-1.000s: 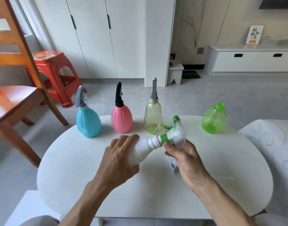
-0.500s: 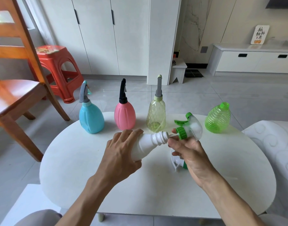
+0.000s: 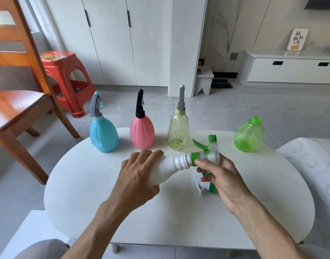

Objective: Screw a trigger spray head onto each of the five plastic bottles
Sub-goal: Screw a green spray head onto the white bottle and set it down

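My left hand (image 3: 137,176) grips the body of a white bottle (image 3: 171,166), held tilted with its neck pointing right. My right hand (image 3: 219,176) holds a clear spray head with green collar and trigger (image 3: 207,152), its collar seated on the bottle's neck. Another white and green spray head (image 3: 203,185) lies on the white table (image 3: 160,221), partly hidden under my right hand. At the table's far edge stand a blue bottle (image 3: 103,135), a pink bottle (image 3: 142,131) and a yellowish bottle (image 3: 178,132), each with a spray head on. A green bottle (image 3: 248,136) stands at the far right with its neck bare.
A wooden chair (image 3: 20,101) stands to the left of the table and a red plastic stool (image 3: 67,79) behind it. A white patterned cushion (image 3: 313,165) borders the table on the right. White cabinets line the back wall.
The spray head was lifted a little off the neck half a second ago; now its green collar sits on the neck again, with the trigger turned upward. The view has shifted slightly.
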{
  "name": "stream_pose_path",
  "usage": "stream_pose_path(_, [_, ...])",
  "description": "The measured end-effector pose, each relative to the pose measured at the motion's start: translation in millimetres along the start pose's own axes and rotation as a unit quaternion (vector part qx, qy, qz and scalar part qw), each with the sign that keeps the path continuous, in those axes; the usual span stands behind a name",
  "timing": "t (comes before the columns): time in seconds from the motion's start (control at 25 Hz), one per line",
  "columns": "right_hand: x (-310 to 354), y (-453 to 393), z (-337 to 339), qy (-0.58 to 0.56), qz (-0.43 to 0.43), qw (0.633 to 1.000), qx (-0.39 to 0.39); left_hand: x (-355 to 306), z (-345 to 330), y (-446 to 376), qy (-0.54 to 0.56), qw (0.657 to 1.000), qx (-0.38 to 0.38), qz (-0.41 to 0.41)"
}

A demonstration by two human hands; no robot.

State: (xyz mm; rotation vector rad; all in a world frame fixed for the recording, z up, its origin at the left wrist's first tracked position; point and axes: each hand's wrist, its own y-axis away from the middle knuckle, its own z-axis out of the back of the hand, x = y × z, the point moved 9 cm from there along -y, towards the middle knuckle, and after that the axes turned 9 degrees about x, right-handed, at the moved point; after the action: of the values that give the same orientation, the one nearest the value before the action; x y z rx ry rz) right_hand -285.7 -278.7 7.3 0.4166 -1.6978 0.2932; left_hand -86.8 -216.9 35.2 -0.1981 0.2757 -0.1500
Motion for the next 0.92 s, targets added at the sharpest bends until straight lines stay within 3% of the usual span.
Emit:
stream_pose_path(0.24, [12.8,0.5,5.5,0.067,0.005,0.996,0.05,-5.9,0.4,1.8,-0.011,1.0,0.002,-0.018])
stream_pose_path(0.6, [40.5,8.4,-12.2,0.257,0.139,0.953,0.08,-10.6,13.8,4.4,-0.049,0.997,-0.031,-0.042])
stream_pose_path(0.92, [49.7,15.3,-15.9,0.27,0.187,0.942,0.074,-15.1,27.8,9.2,-0.076,0.992,-0.077,-0.067])
